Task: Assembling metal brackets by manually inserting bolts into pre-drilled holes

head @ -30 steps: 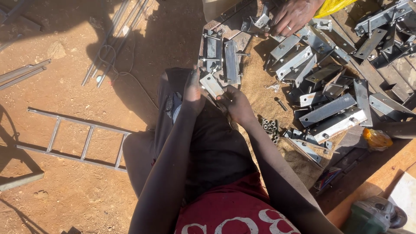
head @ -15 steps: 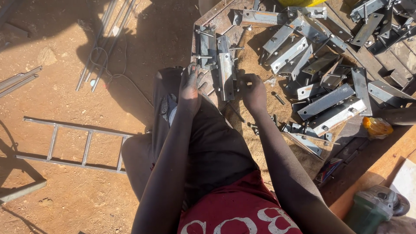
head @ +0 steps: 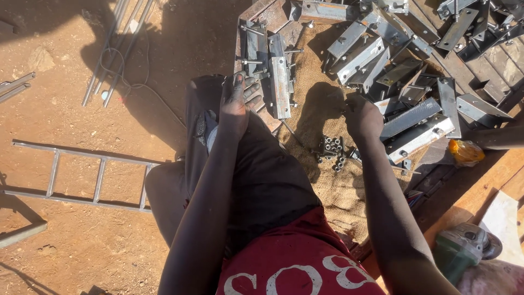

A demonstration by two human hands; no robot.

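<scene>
My left hand point(head: 238, 102) rests flat on my knee with its fingers spread, the fingertips close to a long grey steel bracket point(head: 280, 83) that has bolts sticking out of it. My right hand point(head: 360, 117) is out to the right at the edge of a heap of steel brackets point(head: 416, 117). Its fingers are curled under, so I cannot see whether anything is in them. A small cluster of nuts point(head: 333, 151) lies on the burlap sack point(head: 333, 188) between my hands, just below the right one.
More brackets and angle pieces point(head: 382, 38) cover the upper right. A welded ladder-like frame point(head: 82, 175) and thin rods point(head: 112, 49) lie on the red dirt at left. A green angle grinder point(head: 463, 249) sits at lower right, with an orange bag point(head: 464, 152) above it.
My right hand has moved from the middle bracket out to the right, to the heap's edge. My left hand has stayed on my knee.
</scene>
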